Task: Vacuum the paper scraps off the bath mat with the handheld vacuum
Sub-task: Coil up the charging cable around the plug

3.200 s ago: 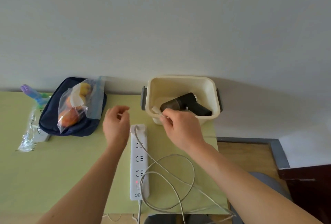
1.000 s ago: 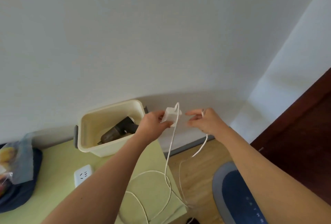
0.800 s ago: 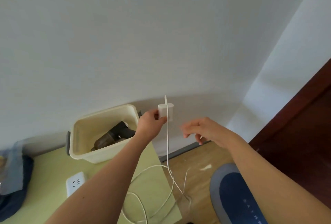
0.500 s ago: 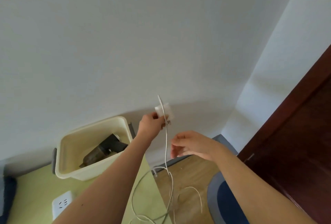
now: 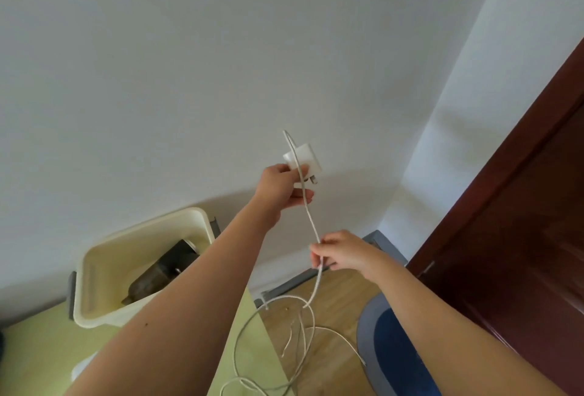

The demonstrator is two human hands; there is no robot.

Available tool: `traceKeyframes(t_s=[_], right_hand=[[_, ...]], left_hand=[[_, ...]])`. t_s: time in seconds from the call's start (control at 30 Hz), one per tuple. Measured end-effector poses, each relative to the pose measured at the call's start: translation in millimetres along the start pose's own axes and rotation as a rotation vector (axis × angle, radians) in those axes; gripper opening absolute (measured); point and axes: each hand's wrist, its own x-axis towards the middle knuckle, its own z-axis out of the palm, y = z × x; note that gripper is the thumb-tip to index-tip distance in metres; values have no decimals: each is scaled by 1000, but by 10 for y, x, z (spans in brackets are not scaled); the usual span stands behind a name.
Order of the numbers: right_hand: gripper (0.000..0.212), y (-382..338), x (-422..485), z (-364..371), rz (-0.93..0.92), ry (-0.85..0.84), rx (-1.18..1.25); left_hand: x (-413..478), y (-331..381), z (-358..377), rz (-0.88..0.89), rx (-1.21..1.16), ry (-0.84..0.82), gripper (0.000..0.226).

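Note:
My left hand (image 5: pixel 281 188) is raised in front of the wall and grips a white charger plug (image 5: pixel 305 158). A white cable (image 5: pixel 311 228) hangs down from the plug, and my right hand (image 5: pixel 339 253) pinches it lower down. The cable falls in loose loops toward the floor. The dark handheld vacuum (image 5: pixel 161 272) lies inside a cream plastic bin (image 5: pixel 101 300) on the green table (image 5: pixel 38 354). The bath mat (image 5: pixel 392 351), blue with a grey border, lies on the wooden floor at the lower right, partly hidden by my right arm. Paper scraps on it cannot be made out.
A dark brown wooden door (image 5: pixel 518 221) stands at the right. The white wall meets a grey baseboard (image 5: pixel 290 285) behind the table. A small scrap (image 5: pixel 287 308) lies on the wooden floor (image 5: pixel 335 300). A white power strip corner (image 5: pixel 79 370) shows under my left arm.
The view has swung right from the table toward the door. My left hand lifted the plug higher, and my right hand moved down the cable and closed on it.

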Motion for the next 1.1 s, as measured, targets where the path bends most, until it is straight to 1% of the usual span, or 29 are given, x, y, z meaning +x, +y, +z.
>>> traceKeyframes(t_s=[0.07,0.13,0.2,0.27,0.3,0.33,0.37,0.4,0.43,0.47,0.5,0.53,0.63,0.7,0.77,0.83,0.9,0.97,1.0,1.03,1.1], right_hand=[[20,147,28,-145,46,102,-97],[20,333,52,-289,122,202,-186],[21,516,81,-427,232,373,-197],[22,599,35,-531,330,595,-211],[22,602,1,-565,347,684,-251],[21,571,-23,-592,327,708,-289],[18,520,-29,-612,276,660,-315],[14,439,-57,-617,200,546,-292],[10,335,-88,-589,132,387,-222],[11,223,-136,-547,89,223,-154],[15,156,-156,-506,52,102,-105],[18,111,-169,-475,22,40,-68],[22,88,-197,-452,-67,-16,71],[20,93,-205,-460,-86,-50,141],[15,99,-186,-446,-72,-32,112],[13,155,-149,-420,-34,8,-8],[12,270,-134,-375,16,71,-71],[10,387,-149,-348,44,144,-8],[8,426,-156,-351,46,146,54],[7,438,-174,-362,42,113,130],[14,428,-203,-405,20,20,271]], left_hand=[[1,-44,1,-14,14,4,10],[12,-95,4,-31,14,25,15],[24,-121,9,-40,6,41,18],[33,-126,13,-42,16,49,19],[42,-130,15,-40,32,55,20],[49,-134,17,-39,53,61,20],[59,-145,20,-40,75,68,20],[65,-155,40,-44,88,70,19],[64,-169,53,-49,88,71,18],[59,-179,73,-55,73,68,17],[51,-186,84,-63,46,64,17],[42,-187,88,-71,18,55,15],[16,-183,86,-83,-10,-9,13],[-17,-186,100,-91,-27,-67,15],[-54,-203,124,-117,-76,-91,17],[-82,-216,150,-131,-116,-91,19],[-78,-203,151,-113,-99,-89,19],[-53,-154,114,-78,-11,-87,19],[-36,-135,88,-63,51,-89,18],[-26,-124,65,-58,110,-96,17],[-42,-146,24,-81,155,-126,16]])
